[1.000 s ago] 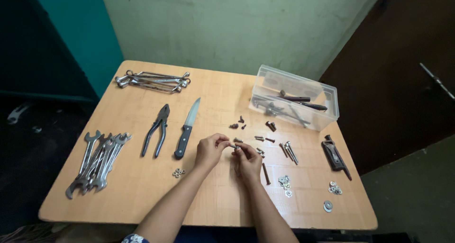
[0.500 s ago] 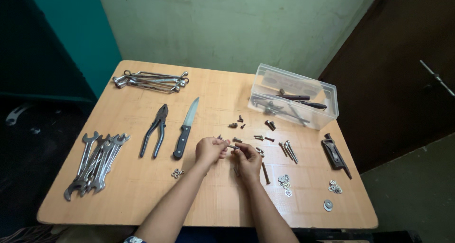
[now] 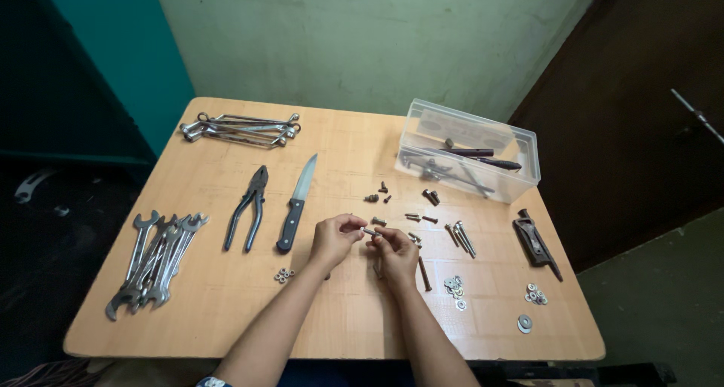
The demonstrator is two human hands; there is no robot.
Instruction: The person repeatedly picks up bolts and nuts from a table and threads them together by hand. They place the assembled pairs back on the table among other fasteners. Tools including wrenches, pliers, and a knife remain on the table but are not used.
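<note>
Little has shifted since the earlier frame: both hands remain together over the middle of the worktop (image 3: 226, 311), the small bolt still between them. Left hand (image 3: 335, 238) has its fingers (image 3: 353, 221) pressed together, pinching one end of the bolt (image 3: 369, 231); right hand (image 3: 396, 251) pinches the other end, its fingers curled in. So the bolt sits level between the two sets of fingertips, just above the worktop.

Just beyond the fingers lie loose screws (image 3: 381, 195), and to their right a few longer bolts (image 3: 460, 238) and washers (image 3: 455, 285). Left of the left hand lie a knife (image 3: 296, 204) and pliers (image 3: 249, 206), farther left a heap of wrenches (image 3: 154, 259). A clear plastic box (image 3: 471, 161) stands well beyond the right hand. Nothing lies between the fingers and the bolt.
</note>
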